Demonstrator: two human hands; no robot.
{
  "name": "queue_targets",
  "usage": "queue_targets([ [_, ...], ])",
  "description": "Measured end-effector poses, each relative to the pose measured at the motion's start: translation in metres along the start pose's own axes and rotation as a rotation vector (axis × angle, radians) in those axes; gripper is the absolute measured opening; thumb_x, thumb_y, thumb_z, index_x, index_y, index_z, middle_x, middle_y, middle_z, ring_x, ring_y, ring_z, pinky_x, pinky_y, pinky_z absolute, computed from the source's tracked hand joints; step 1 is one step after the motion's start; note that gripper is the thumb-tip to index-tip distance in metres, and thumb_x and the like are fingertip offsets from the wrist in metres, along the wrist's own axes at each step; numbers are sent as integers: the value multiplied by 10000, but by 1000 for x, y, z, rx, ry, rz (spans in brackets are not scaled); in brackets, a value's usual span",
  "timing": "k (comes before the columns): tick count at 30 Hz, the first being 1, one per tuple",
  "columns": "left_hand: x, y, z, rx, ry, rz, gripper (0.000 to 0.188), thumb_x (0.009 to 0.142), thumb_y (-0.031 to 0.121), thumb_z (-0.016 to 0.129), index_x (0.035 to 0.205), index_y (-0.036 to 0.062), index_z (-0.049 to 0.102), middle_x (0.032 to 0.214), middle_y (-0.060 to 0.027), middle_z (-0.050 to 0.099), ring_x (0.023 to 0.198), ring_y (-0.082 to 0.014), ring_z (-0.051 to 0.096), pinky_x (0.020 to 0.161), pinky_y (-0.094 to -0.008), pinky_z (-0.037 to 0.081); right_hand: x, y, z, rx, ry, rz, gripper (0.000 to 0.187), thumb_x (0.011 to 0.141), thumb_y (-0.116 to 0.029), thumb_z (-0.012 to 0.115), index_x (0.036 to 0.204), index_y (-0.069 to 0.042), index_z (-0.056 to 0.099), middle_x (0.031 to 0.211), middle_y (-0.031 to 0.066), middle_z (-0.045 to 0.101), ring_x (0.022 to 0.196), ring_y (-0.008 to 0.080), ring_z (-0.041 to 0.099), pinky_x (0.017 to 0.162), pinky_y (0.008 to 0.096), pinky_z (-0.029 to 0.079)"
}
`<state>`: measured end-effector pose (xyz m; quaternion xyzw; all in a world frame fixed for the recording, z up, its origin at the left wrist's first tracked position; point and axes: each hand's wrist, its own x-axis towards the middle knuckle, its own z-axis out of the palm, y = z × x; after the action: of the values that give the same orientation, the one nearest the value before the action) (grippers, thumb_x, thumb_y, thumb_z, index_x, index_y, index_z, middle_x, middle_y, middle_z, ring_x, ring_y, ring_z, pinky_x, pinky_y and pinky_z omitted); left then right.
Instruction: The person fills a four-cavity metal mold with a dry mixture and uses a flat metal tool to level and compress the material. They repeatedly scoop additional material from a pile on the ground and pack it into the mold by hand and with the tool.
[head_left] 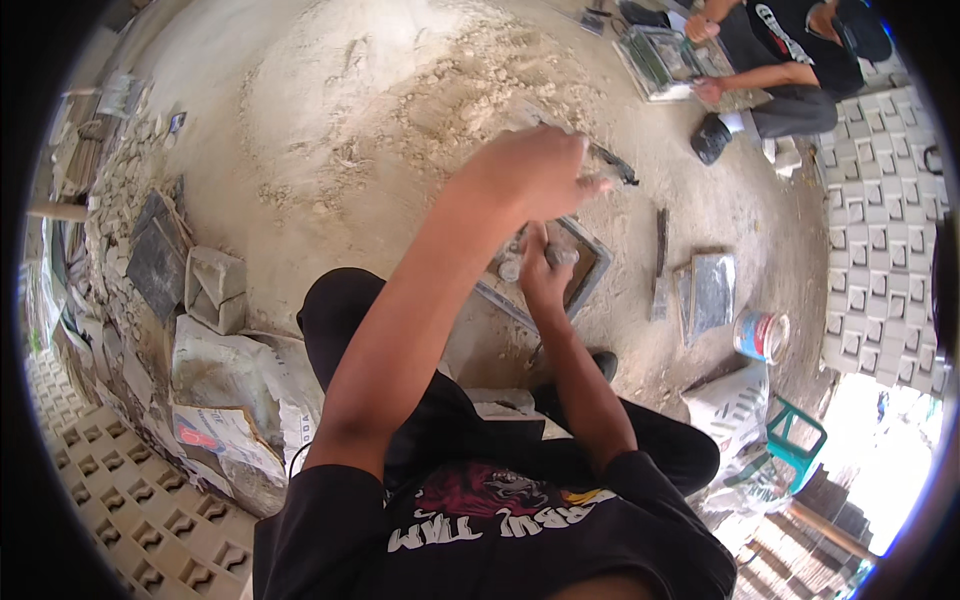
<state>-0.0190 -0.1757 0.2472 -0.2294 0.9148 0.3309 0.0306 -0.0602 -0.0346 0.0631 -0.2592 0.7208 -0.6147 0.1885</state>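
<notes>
In front of my knees lies a square dark-framed mould (597,272) with rounded grey knobs (509,270) inside it. My right hand (543,275) reaches into the mould, its fingers closed round a grey rounded piece (562,256); the thumb points away from me. Above the mould's far side hangs my left hand (545,172), slightly blurred. Its thumb stands apart from the fingers, and nothing shows between them. Just beyond it, a dark narrow tool (618,166) lies on the floor, partly hidden by the hand.
Loose sandy material (480,90) spreads beyond the mould. At the far right, a co-worker (790,70) sits handling another mould (650,65). Dark plates (712,290), a paint bucket (760,335) and a green stool (797,442) stand right. Patterned blocks (885,230) are stacked along both sides.
</notes>
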Motion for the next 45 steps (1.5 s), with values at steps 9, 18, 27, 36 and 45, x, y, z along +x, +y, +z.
queue_targets([
  [9,-7,-7,7,-4,39,35,562,939,492,540,1138,-31,592,1061,-231,655,999,-371,641,844,-464,505,-29,1,-4,-49,-108,-121,446,996,-186,555,606,-11,425,550,-18,392,554,65,323,481,306,283],
  [18,-7,-4,4,-43,26,25,566,934,470,557,1223,-16,570,1104,-234,648,1038,-375,628,874,-463,498,-32,-3,6,-98,-206,-85,430,1006,-203,536,642,10,453,554,-9,404,555,75,346,482,310,303],
  [27,-18,-14,-4,-54,36,18,608,939,476,551,1277,-30,535,1186,-237,625,1131,-367,594,946,-438,478,-12,-9,-2,-8,-133,-17,431,1015,-200,518,638,4,482,560,-17,425,556,75,378,493,295,326],
  [36,-15,-15,-4,-27,60,28,615,946,494,530,1240,-45,547,1187,-240,624,1119,-374,597,926,-441,483,8,2,-19,29,-17,-11,453,1021,-234,504,618,-27,519,560,-16,473,537,69,400,490,281,324],
  [45,-2,-4,0,-57,0,5,597,937,507,537,1189,-33,572,1144,-229,637,1061,-355,624,879,-450,490,24,10,-21,-54,15,-23,406,1006,-210,539,637,-41,510,589,-39,492,537,48,404,477,276,307],
])
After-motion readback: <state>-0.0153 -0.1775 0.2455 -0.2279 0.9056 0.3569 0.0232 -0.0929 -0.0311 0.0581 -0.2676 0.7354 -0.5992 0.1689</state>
